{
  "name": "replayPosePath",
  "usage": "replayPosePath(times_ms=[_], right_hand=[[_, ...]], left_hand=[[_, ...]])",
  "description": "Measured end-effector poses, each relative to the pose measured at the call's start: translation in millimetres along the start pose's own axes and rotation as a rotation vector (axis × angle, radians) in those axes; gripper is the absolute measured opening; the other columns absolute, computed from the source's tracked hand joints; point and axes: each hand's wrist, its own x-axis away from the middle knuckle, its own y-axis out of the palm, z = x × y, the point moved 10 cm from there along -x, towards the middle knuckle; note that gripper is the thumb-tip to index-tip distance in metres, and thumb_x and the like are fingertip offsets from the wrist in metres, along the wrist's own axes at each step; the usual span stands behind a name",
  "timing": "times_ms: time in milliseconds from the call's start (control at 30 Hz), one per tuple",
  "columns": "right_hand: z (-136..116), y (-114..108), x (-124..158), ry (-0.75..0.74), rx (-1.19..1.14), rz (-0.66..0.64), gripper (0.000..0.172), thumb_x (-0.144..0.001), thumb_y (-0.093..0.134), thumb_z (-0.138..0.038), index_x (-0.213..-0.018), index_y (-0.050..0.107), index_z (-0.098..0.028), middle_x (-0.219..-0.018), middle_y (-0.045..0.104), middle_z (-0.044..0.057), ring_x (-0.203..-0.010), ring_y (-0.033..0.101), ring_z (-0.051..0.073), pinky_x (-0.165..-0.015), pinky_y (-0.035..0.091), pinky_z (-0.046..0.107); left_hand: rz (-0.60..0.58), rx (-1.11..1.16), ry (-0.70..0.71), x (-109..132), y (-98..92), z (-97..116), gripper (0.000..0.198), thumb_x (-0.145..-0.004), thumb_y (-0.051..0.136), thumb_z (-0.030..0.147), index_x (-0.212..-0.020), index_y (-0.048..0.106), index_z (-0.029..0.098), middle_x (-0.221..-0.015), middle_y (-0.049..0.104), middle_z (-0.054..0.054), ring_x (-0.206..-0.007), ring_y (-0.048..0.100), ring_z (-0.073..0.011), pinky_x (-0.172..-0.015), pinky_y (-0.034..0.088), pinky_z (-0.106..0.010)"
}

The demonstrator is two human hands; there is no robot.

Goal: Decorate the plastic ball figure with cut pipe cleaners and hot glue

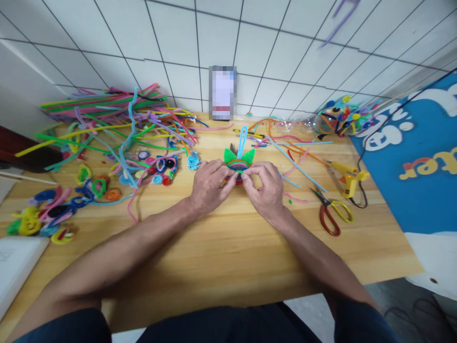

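Observation:
A small pipe-cleaner figure (238,164) is at the middle of the table, with two green pointed ears, rainbow-striped bands and a light blue loop (243,141) standing up behind it. My left hand (213,185) is closed at its left side, thumb and fingertips pinched at the front. From the right, my right hand (264,188) pinches the same front edge, its fingertips almost meeting the left ones. A bit of green shows between the fingertips, too small to make out. The figure's lower part is mostly hidden by my fingers.
Loose pipe cleaners (107,102) heap at the back left, with coiled pieces (60,209) nearer me. A phone (223,93) leans on the tiled wall. To the right lie scissors (329,212), a yellow glue gun (348,178) and a clear container of colourful bits (339,119).

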Motion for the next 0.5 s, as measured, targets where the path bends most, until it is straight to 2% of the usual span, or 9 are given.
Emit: replayPosePath(times_ms=[133, 367, 500], right_hand=[[1, -3, -1, -0.009, 0.013, 0.016, 0.004, -0.1, 0.065, -0.024, -0.098, 0.068, -0.026, -0.099, 0.073, 0.006, -0.098, 0.07, 0.024, -0.088, 0.056, 0.042], [5, 0, -3, 0.01, -0.016, -0.002, 0.009, -0.1, 0.064, -0.021, -0.092, 0.065, -0.026, -0.091, 0.071, 0.003, -0.09, 0.069, 0.022, -0.08, 0.056, 0.039], [8, -5, -7, -0.016, -0.02, 0.038, 0.013, -0.098, 0.068, -0.017, -0.09, 0.064, -0.026, -0.085, 0.072, 0.003, -0.081, 0.067, 0.021, -0.073, 0.054, 0.038]], left_hand=[[-0.028, 0.041, -0.023, 0, 3.2, -3, 0.024, -0.102, 0.063, 0.037, -0.083, 0.068, 0.025, -0.078, 0.067, -0.003, -0.077, 0.059, -0.021, -0.075, 0.034, -0.039], [0.009, 0.04, 0.014, -1, 0.0, -1, 0.023, -0.104, 0.064, 0.037, -0.084, 0.07, 0.025, -0.08, 0.068, -0.003, -0.077, 0.06, -0.0207, -0.076, 0.034, -0.039], [0.089, 0.08, 0.023, -2, -9.9, 0, 0.012, -0.103, 0.067, 0.035, -0.098, 0.071, 0.024, -0.085, 0.068, -0.004, -0.08, 0.061, -0.0212, -0.074, 0.039, -0.038]])
